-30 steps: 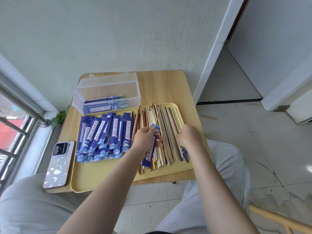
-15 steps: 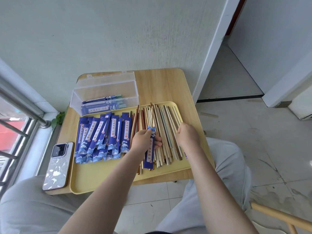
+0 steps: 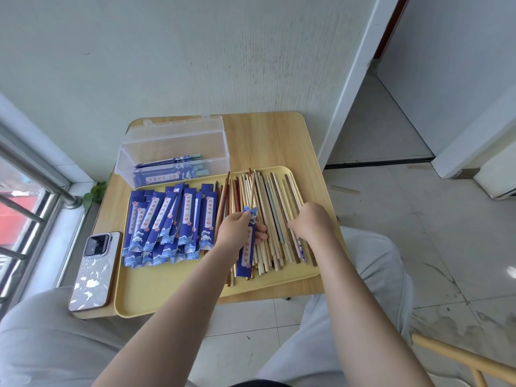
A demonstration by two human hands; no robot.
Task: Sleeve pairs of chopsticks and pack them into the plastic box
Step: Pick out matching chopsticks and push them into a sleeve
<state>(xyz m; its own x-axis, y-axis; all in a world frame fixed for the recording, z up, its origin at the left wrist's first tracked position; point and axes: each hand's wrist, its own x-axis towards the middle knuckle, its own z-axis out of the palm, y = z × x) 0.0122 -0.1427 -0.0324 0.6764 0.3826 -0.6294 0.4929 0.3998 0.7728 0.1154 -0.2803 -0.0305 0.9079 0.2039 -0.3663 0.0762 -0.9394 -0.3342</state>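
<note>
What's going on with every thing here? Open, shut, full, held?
Clear plastic box: lid open, a few sleeved pairs inside.
Blue paper sleeve: held, chopsticks poking out.
Left hand: gripping that sleeve.
Right hand: curled on the loose wooden chopsticks.
Yellow tray: holds empty sleeves and chopsticks.

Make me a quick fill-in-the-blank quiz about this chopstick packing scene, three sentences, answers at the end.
1. The left hand holds a blue ____ with chopsticks sticking out of its top.
2. The loose chopsticks and empty sleeves lie on a ____ tray.
3. The phone lies on the table, to the ____ of the tray.

Answers: sleeve; yellow; left
</note>
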